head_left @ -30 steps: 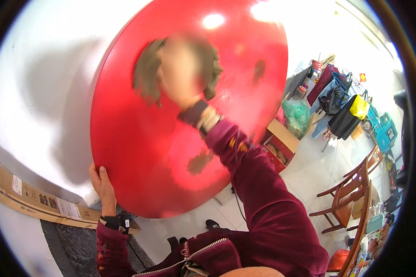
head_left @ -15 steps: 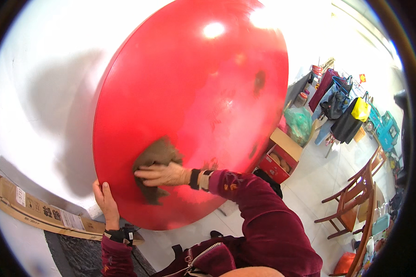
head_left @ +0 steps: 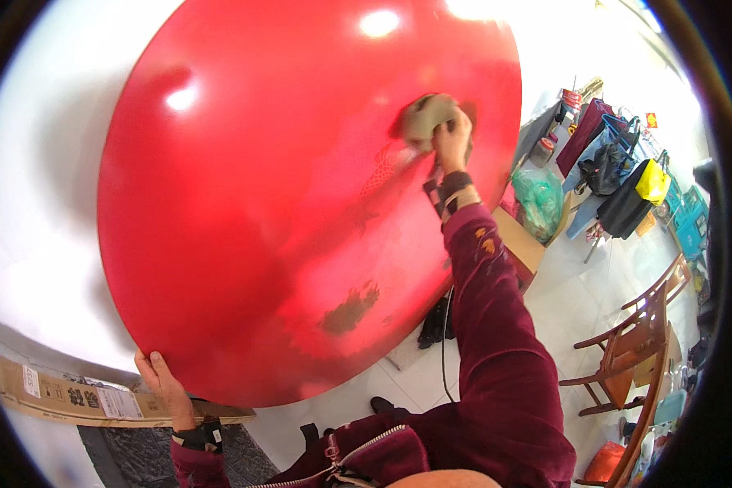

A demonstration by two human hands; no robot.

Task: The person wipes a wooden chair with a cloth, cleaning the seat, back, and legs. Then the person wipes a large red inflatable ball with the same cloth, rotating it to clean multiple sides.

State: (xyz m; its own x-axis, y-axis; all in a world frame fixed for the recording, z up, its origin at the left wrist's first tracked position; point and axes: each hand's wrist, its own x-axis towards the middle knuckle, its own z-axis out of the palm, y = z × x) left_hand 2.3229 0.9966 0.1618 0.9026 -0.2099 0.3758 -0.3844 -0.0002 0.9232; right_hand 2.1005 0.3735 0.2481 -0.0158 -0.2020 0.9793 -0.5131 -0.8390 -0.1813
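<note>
A large round red tabletop [head_left: 244, 203] with a glossy face and a few dark patches leans tilted near the white wall. At its lower left rim, my left hand [head_left: 167, 389] grips the edge, thumb on the face and the other fingers partly hidden. Toward the upper right of the face, my right hand [head_left: 454, 145] is closed on a brown cloth [head_left: 425, 119], which is bunched up against the red surface. A dark patch [head_left: 351, 309] shows lower down, below my outstretched right arm.
Below the rim at left lie a long flat cardboard box [head_left: 65, 396] and a black sheet [head_left: 171, 455]. To the right stand an open carton [head_left: 519, 244], a green plastic bag [head_left: 538, 199], hanging bags and clothes [head_left: 618, 195], and a wooden chair [head_left: 626, 358]. A dark cable [head_left: 444, 350] hangs below my right arm.
My right hand has carried the cloth from the lower left of the tabletop to its upper right, from lying flat to bunched. My left hand stays at the rim. The view has shifted somewhat.
</note>
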